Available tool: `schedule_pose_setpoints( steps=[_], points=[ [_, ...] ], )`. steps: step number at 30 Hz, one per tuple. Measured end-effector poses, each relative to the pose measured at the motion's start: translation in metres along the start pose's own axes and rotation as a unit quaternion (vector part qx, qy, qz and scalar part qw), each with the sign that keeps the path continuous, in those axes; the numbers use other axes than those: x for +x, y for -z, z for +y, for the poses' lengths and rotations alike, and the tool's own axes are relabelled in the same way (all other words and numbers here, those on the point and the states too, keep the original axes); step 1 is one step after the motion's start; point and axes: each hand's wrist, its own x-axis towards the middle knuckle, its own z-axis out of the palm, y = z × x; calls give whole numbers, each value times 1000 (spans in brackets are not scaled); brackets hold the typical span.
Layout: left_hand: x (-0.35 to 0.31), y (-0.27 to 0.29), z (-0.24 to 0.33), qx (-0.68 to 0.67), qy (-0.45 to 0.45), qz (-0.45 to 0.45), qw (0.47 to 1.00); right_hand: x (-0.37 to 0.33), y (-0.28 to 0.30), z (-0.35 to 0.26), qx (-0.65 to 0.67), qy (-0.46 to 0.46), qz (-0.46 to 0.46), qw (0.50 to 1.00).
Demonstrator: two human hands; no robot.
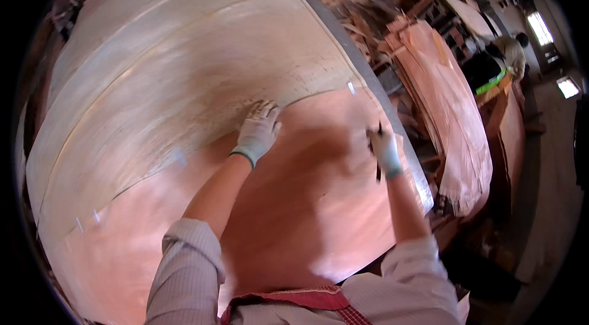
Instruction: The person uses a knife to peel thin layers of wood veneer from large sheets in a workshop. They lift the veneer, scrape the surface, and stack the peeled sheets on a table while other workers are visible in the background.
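Note:
My left hand (pixel 259 130), in a whitish knit glove with a green cuff, rests palm down at the seam between two wood veneer sheets. Its fingers lie stretched out, with nothing in them. One sheet is the pale veneer (pixel 184 61) on the far side; the other is the reddish veneer (pixel 276 202) nearer my body. My right hand (pixel 385 150), gloved too, is closed around a dark slim tool (pixel 378 172) over the right part of the reddish sheet. Motion blurs this hand, and the tool's exact kind is unclear. A short tape strip (pixel 351 87) crosses the seam's right end.
More tape pieces (pixel 96 217) sit along the seam's left part. Past the grey table edge (pixel 392 110) stands a stack of reddish veneer (pixel 445 110), with torn scraps (pixel 365 34) beside it. Another person (pixel 509 58) bends over at the far right.

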Motion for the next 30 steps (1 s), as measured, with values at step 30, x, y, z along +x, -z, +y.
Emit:
schedule_pose_setpoints(
  steps=[30],
  points=[
    [-858,648,293,78,-71,415,904,-802,-345,-159,98,236,-592,764]
  ],
)
